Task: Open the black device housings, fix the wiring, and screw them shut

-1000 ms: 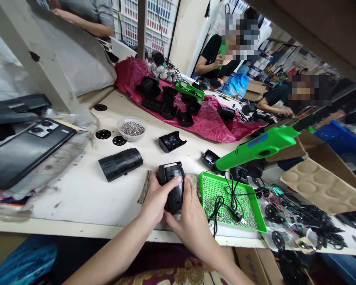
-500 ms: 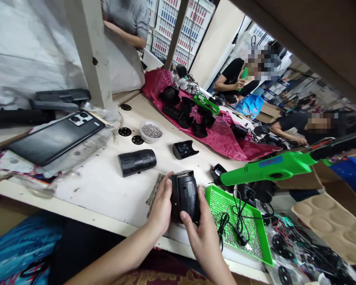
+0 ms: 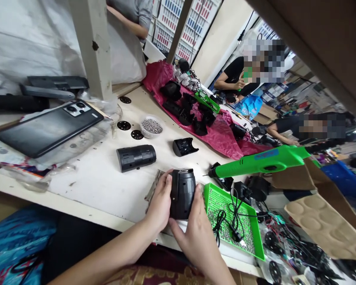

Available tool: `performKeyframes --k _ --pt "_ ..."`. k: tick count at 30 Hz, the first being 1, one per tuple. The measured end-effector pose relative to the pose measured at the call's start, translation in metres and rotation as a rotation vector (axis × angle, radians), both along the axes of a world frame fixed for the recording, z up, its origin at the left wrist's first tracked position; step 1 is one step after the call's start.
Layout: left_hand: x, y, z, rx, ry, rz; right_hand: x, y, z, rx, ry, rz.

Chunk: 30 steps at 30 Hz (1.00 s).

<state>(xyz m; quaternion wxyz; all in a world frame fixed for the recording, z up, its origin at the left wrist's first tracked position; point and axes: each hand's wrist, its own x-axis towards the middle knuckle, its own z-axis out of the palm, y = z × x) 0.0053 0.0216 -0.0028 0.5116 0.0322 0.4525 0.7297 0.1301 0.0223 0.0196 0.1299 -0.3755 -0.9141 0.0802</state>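
Between my two hands a black ribbed plastic housing (image 3: 184,194) stands near the table's front edge. My left hand (image 3: 160,198) presses along its left side, fingers partly hidden behind it. Along the right side lie the fingers of my right hand (image 3: 192,217), its thumb low at the front. A crumpled bag shows behind my left hand. Farther off on the table are a closed black cylinder (image 3: 136,157) and a half shell (image 3: 185,147) with its hollow side showing. A green electric screwdriver (image 3: 261,161) hangs at an angle to the right, its bit pointing left.
Right of my hands lies a green tray (image 3: 259,241) with small screws and a black cable. Behind are a bowl of screws (image 3: 152,126), black discs (image 3: 124,125) and black parts on a pink plastic sheet (image 3: 225,140). A phone (image 3: 50,126) lies left. Other people sit beyond.
The housing has turned slightly more upright between my hands. My right thumb has slid down from its front toward the lower edge. The view has shifted a little.
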Motion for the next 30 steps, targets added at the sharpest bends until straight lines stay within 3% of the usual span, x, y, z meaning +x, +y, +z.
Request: performKeyframes --k 8,14,17,20,22,26,30 --pt "-0.008 -0.003 0.011 0.046 -0.073 -0.099 -0.006 0.006 -0.008 0.039 0.044 -0.06" --pt "-0.007 -0.009 0.018 -0.119 0.427 -0.182 0.001 -0.007 -0.014 0.03 0.153 -0.057" --pt "-0.006 -0.013 0.006 -0.087 0.465 -0.157 0.01 -0.001 0.0 -0.167 0.207 0.015" --pt "-0.005 -0.02 -0.001 0.031 0.414 -0.153 0.018 0.015 0.017 -0.46 0.422 -0.067" --pt "-0.004 -0.024 0.001 0.096 0.363 -0.148 0.018 0.025 0.023 -0.644 0.584 -0.132" --pt "-0.006 -0.025 0.016 0.131 0.198 -0.174 0.009 0.035 0.027 -1.028 0.774 -0.04" --pt "-0.016 -0.019 0.023 0.098 0.125 -0.278 -0.004 0.033 0.026 -1.138 0.973 -0.098"
